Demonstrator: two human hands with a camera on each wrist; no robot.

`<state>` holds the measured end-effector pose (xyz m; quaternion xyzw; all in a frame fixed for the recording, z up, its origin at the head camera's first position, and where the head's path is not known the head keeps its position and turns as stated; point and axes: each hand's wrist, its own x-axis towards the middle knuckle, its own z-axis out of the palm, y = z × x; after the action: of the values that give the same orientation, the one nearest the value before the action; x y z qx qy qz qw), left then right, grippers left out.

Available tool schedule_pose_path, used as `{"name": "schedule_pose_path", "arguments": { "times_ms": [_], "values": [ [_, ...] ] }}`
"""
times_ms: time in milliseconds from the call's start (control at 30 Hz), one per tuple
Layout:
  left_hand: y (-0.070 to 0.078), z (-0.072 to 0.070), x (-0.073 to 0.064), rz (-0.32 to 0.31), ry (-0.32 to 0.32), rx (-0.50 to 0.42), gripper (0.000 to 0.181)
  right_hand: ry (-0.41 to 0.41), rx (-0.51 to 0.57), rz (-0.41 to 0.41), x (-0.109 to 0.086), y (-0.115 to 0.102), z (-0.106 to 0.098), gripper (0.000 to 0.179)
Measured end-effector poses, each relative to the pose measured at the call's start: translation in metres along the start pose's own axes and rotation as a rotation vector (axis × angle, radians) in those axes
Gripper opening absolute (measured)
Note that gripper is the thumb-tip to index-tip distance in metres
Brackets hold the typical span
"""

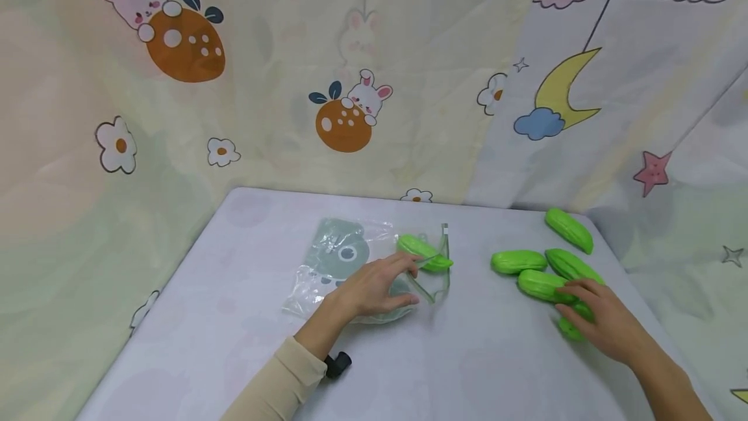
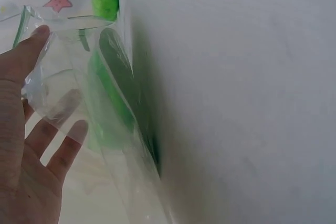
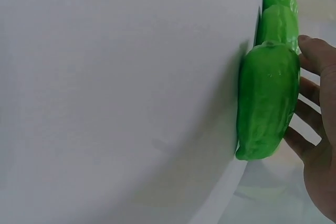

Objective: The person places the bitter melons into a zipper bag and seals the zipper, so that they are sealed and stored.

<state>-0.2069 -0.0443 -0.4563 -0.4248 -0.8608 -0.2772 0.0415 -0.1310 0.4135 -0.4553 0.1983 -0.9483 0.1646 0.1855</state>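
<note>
A clear zip bag with a grey-green animal print lies on the table, its green-edged mouth raised at the right. Inside its mouth end lies one glossy green toy cucumber. My left hand is at that mouth with thumb and fingers spread apart; in the left wrist view some fingertips meet or lie behind the clear film. My right hand reaches over a group of green toy cucumbers, fingers loosely spread around the nearest cucumber. Whether they touch it is unclear.
More toy cucumbers lie at the table's right, including one cucumber near the back corner and another cucumber on the group's left. A black object shows by the left sleeve. A printed cloth hangs behind the white table.
</note>
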Motion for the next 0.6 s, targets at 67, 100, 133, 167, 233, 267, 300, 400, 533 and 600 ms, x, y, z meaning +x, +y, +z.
{"name": "schedule_pose_path", "arguments": {
  "times_ms": [67, 100, 133, 167, 233, 267, 300, 400, 533, 600],
  "values": [
    [-0.001, -0.001, -0.001, -0.003, 0.004, 0.001, 0.041, -0.017, 0.007, 0.024, -0.002, 0.001, 0.000, 0.028],
    [-0.001, -0.002, -0.001, -0.004, 0.006, 0.001, 0.041, -0.028, 0.011, 0.035, -0.004, 0.001, 0.000, 0.028],
    [-0.001, -0.001, -0.001, -0.004, 0.006, 0.001, 0.041, -0.037, 0.011, 0.049, -0.006, 0.002, -0.001, 0.028],
    [-0.001, -0.002, 0.000, -0.004, 0.005, 0.001, 0.041, -0.043, 0.010, 0.058, -0.008, 0.003, -0.001, 0.028],
    [-0.001, -0.001, -0.001, -0.004, 0.004, -0.001, 0.041, -0.045, 0.009, 0.065, -0.011, 0.005, -0.002, 0.029],
    [0.000, -0.001, -0.001, -0.005, 0.003, -0.001, 0.042, -0.037, 0.010, 0.063, -0.013, 0.007, -0.003, 0.030],
    [0.000, -0.001, 0.000, -0.005, 0.002, -0.002, 0.042, -0.028, 0.001, 0.062, -0.015, 0.009, -0.003, 0.031],
    [0.001, -0.002, 0.000, -0.007, -0.002, -0.006, 0.042, 0.005, -0.007, 0.056, -0.017, 0.013, -0.007, 0.036],
    [0.002, -0.003, 0.001, -0.013, -0.006, -0.007, 0.040, -0.029, -0.011, 0.097, -0.019, 0.014, -0.014, 0.036],
    [0.002, -0.003, 0.001, -0.010, -0.007, -0.008, 0.039, -0.081, -0.016, 0.136, -0.021, 0.015, -0.018, 0.034]
  ]
}}
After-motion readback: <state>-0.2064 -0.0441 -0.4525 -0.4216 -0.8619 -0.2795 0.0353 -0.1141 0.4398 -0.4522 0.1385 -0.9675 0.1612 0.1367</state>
